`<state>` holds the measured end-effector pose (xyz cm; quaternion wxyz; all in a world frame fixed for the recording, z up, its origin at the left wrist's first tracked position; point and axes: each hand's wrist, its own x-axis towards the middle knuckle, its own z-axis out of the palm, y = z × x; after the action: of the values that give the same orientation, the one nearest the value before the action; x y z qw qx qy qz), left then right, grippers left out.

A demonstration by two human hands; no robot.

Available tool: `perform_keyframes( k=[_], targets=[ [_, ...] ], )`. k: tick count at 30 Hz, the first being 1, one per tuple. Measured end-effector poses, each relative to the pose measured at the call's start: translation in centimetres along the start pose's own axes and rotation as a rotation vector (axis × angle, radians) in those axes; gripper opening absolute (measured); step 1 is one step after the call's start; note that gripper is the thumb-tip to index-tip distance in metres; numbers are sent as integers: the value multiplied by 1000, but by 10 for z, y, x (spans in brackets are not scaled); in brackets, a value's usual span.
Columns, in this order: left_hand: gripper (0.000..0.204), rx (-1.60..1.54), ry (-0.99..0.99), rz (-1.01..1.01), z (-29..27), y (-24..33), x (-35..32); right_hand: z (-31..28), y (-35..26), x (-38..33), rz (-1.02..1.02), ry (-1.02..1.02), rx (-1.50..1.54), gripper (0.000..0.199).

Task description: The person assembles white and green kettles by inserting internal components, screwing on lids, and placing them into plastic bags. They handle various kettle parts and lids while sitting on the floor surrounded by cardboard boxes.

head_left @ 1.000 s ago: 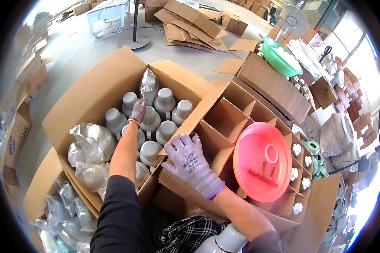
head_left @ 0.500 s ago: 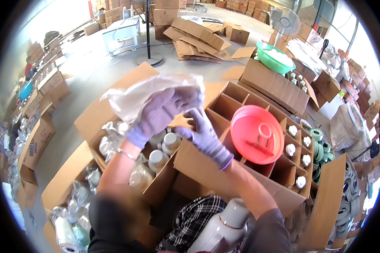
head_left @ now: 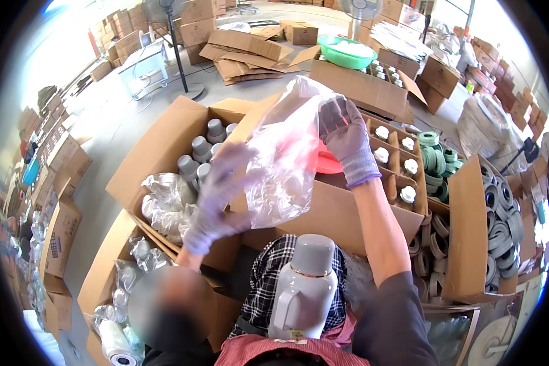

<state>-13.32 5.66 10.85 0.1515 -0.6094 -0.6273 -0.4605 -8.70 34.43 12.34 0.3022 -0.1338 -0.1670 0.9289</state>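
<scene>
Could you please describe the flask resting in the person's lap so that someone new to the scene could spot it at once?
Start at the big open cardboard box full of grey-capped flasks, then come down to the lower middle, onto the black-and-white checked cloth over the person's lap. There stands a pale grey metal flask with a rounded grey cap. Unlike its boxed neighbours, it stands alone, unwrapped, outside any box.

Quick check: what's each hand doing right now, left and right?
Left hand: gloved, blurred by motion, closed on the lower part of the clear crinkled plastic bag.
Right hand: gloved, fingers pinching the same bag's top edge.
</scene>
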Motion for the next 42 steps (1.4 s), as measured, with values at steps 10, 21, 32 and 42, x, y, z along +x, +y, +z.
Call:
perform_keyframes(
  k=[10,21,32,42],
  targets=[
    [44,-456,-78,-749,122,-52,-26,-48,-19,-60,-306,-377,-677,77],
    [16,-944,47,-894,84,-21,-98,-213,6,-134,-759,112,-2127,33],
    [36,-769,-1602,-683,42,124,-178,-302,50,-329,-864,-601,-2142,27],
    [41,0,-483,-727,57,132,-128,-306,28,-374,-488,-1300,-1907,22]
  ],
)
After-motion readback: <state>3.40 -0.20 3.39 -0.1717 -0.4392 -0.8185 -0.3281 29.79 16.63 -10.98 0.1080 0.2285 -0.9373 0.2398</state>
